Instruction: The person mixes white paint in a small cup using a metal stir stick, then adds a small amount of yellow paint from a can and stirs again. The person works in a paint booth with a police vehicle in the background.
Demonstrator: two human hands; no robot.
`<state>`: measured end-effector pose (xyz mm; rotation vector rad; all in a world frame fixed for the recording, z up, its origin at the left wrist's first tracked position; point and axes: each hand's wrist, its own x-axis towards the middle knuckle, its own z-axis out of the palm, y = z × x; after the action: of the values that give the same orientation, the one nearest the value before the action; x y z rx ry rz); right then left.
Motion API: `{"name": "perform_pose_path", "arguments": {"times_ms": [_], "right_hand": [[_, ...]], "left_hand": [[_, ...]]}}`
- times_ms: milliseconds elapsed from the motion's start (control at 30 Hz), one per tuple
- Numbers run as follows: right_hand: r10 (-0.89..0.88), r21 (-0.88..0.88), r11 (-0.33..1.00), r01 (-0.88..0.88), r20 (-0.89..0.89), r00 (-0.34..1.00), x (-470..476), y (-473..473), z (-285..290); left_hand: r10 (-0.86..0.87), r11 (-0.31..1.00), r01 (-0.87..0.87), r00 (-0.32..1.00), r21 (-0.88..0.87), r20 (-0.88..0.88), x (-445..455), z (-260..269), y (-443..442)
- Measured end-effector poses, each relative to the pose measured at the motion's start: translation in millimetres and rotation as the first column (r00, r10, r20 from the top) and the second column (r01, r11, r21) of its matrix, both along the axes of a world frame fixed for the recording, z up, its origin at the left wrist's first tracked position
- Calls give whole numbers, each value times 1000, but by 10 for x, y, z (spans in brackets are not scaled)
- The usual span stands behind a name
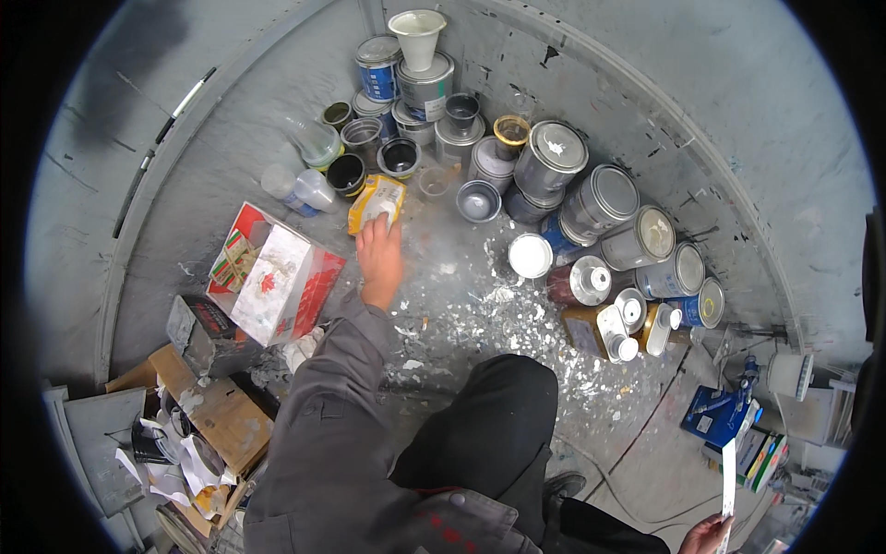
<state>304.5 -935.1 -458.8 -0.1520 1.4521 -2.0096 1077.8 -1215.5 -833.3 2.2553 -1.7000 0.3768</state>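
Observation:
My left hand (379, 257) reaches forward over the paint-spattered surface, its fingertips at the near edge of a yellow and white packet (377, 203); whether they grip it cannot be told. Close beyond the packet are plastic cups of dark paint (399, 157). To the right of it a grey-lined cup (478, 201) stands near a white lid or cup (530, 255). At the bottom right my right hand (704, 534) holds a long, narrow white strip (729, 478) upright.
Metal paint cans (600, 201) line the back and right, with capped solvent containers (609, 332) nearer. At left lie a red and white box (273, 277) and a cardboard box (221, 415) among used cups and paper. A spray gun (749, 374) and blue box (713, 415) are at right.

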Motion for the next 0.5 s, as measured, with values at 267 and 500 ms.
{"name": "perform_pose_path", "arguments": {"times_ms": [267,500], "right_hand": [[123,-18,992,-122,42,992,-25,-276,-132],[143,-55,989,-138,99,985,-165,-269,-191]], "left_hand": [[62,972,-70,997,226,44,561,3,39],[-206,901,-434,-423,-2,-882,146,-252,725]]}}
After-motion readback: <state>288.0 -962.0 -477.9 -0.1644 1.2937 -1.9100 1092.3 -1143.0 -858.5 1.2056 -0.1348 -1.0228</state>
